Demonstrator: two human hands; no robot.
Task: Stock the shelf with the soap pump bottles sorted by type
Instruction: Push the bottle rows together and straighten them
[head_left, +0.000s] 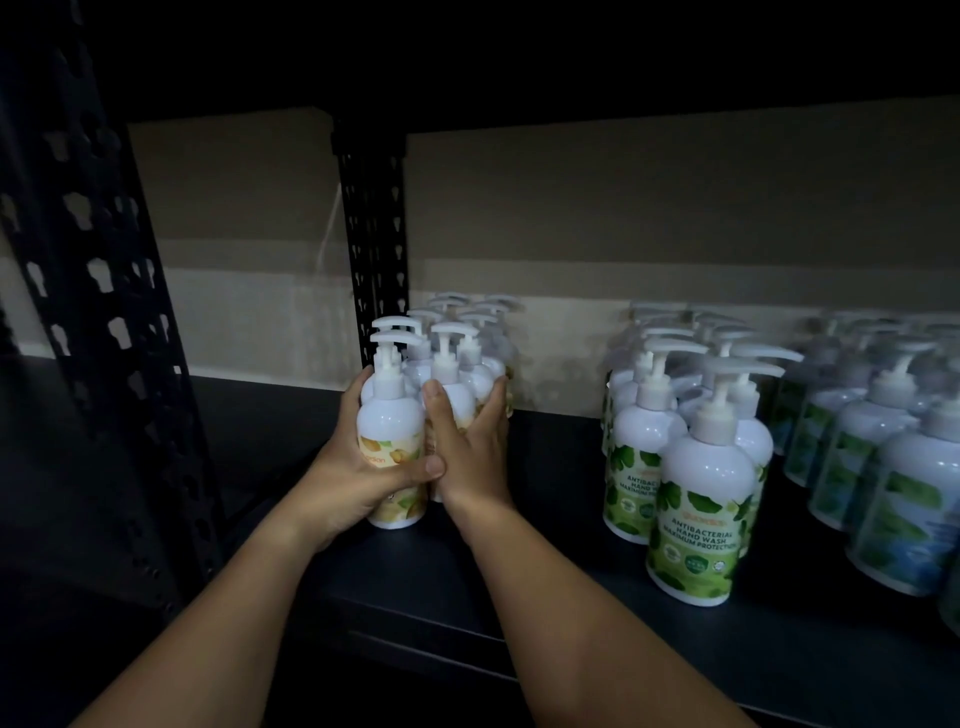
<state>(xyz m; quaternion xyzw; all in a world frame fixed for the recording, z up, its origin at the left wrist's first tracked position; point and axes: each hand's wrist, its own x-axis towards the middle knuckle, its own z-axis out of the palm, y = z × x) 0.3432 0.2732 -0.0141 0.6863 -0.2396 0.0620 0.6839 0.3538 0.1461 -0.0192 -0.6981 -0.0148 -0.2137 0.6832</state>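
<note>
On the dark shelf (415, 571) stand white pump bottles in groups by label. At the left is a cluster with yellow-orange labels. My left hand (358, 467) grips the front-left yellow-label bottle (390, 415), thumb across its label. My right hand (467, 447) wraps round the neighbouring yellow-label bottle (451, 384), fingers reaching past its right side. Both bottles stand upright on the shelf. Further right a group of green-label bottles (698, 499) stands in rows, and beyond them a group of blue-green-label bottles (904, 509).
A black perforated upright post (371, 234) stands just behind the yellow group, and a larger one (98, 312) rises at the left. Brown cardboard (623, 218) backs the shelf. A gap of bare shelf lies between the yellow and green groups.
</note>
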